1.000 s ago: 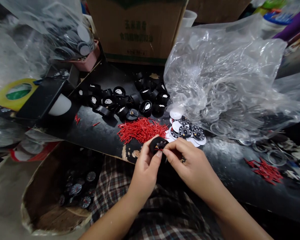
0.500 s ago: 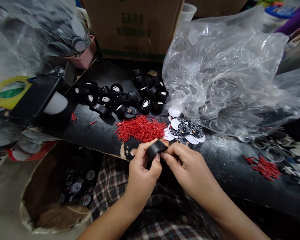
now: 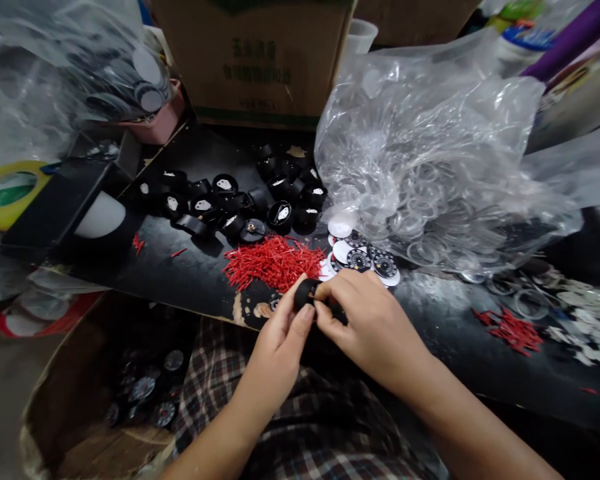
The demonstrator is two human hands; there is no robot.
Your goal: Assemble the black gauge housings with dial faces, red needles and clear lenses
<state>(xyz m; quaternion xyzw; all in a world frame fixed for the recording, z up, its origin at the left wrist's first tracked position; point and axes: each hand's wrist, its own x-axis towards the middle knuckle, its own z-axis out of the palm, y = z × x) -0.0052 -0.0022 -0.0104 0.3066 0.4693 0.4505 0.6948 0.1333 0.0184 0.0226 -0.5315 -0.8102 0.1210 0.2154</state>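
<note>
At the table's front edge my left hand [image 3: 279,339] grips a small round black case [image 3: 304,292] between thumb and fingers. My right hand [image 3: 364,308] is pinched at the case's right side, thumb and forefinger together. Whatever those fingertips hold, if anything, is hidden. Just beyond my hands lies a heap of thin red pointers [image 3: 273,261]. White discs and black printed dials [image 3: 384,265] are piled to its right. Behind the red heap stand several more black cases [image 3: 281,213], some showing white parts inside.
A clear plastic bag [image 3: 420,127] of transparent rings lies at the right. Farther right are a smaller red heap [image 3: 513,331] and pale flat parts [image 3: 587,323]. A cardboard box [image 3: 255,60] stands behind. Low at left, a bin [image 3: 40,400] holds round dial pieces.
My right hand has moved in over the case's right side and covers more of it. The case has turned in my left hand. The whole view has shifted slightly.
</note>
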